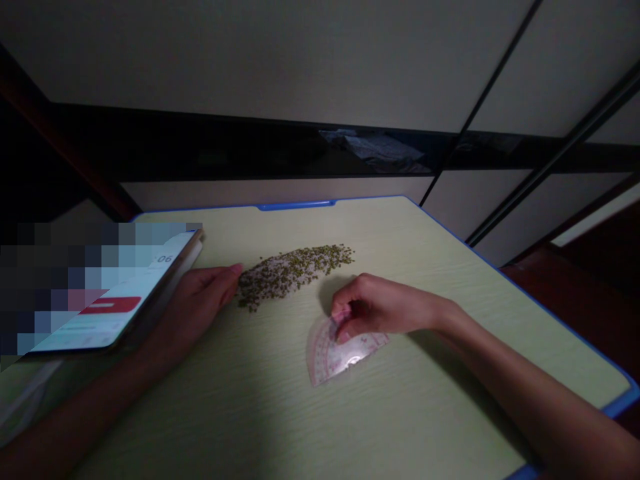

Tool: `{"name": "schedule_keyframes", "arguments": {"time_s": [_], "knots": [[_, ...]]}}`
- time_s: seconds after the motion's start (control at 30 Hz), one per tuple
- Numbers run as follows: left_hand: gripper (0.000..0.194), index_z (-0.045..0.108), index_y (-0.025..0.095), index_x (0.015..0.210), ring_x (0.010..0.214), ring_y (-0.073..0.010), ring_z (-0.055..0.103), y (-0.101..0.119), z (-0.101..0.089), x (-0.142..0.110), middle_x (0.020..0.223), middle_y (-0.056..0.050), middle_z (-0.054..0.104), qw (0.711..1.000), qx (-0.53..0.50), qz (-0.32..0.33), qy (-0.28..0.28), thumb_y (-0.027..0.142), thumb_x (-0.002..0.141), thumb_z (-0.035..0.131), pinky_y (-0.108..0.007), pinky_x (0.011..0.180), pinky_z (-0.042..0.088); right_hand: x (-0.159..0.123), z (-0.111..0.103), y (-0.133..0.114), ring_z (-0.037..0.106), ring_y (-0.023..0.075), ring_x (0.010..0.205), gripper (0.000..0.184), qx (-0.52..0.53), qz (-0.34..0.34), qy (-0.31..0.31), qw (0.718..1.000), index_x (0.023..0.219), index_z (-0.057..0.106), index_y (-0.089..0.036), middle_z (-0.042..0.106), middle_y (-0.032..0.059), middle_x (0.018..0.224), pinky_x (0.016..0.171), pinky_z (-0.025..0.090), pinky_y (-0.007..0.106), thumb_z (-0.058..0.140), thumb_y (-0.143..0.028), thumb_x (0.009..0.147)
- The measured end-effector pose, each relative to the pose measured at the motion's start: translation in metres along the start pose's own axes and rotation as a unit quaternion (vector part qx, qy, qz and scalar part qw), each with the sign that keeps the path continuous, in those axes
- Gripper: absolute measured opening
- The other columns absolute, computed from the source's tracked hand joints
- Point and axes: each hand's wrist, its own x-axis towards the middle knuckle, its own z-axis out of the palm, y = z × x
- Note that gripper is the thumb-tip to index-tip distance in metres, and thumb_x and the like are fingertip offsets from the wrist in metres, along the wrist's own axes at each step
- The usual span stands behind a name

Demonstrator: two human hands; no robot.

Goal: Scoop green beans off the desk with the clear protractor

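Note:
A long heap of small green beans mixed with pale grains (295, 270) lies across the middle of the table. My left hand (213, 288) rests at the heap's left end, its fingers drawn together; what is between them, if anything, is hidden. To the right of and nearer than the heap, my right hand (363, 307) pinches a clear plastic protractor (345, 357) with pink markings. Thumb and fingers close on its upper edge, and its curved side faces left. The protractor is apart from the heap.
A tablet with a lit screen (110, 313) stands tilted at the left, close to my left forearm, with a white cable (33, 393) below it. The pale table (440, 253) has a blue rim and a blue handle (297, 205) at the far edge. Cabinet panels (280, 60) rise behind.

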Motion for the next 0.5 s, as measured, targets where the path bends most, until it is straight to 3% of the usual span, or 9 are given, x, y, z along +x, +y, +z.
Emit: {"name": "schedule_keyframes", "arguments": {"time_s": [0.37, 0.5], "knots": [[0.037, 0.031, 0.022, 0.041, 0.039, -0.0079, 0.029, 0.001, 0.001, -0.001, 0.038, 0.008, 0.031, 1.0, 0.021, 0.0, 0.006, 0.047, 0.066, 0.041, -0.023, 0.043, 0.024, -0.003, 0.002, -0.002, 0.038, 0.006, 0.054, 0.018, -0.013, -0.002, -0.006, 1.0, 0.064, 0.052, -0.013, 0.043, -0.0054, 0.058, 0.05, 0.031, 0.02, 0.064, -0.022, 0.074], [0.037, 0.03, 0.022, 0.041, 0.039, -0.0077, 0.028, 0.003, 0.0, -0.001, 0.039, 0.008, 0.029, 1.0, 0.013, 0.0, 0.006, 0.047, 0.066, 0.041, -0.023, 0.043, 0.024, -0.007, -0.007, 0.002, 0.037, 0.0066, 0.054, 0.019, -0.017, 0.032, 0.014, 0.999, 0.064, 0.048, -0.014, 0.042, -0.0052, 0.058, 0.05, 0.031, 0.02, 0.061, -0.022, 0.075]]}}
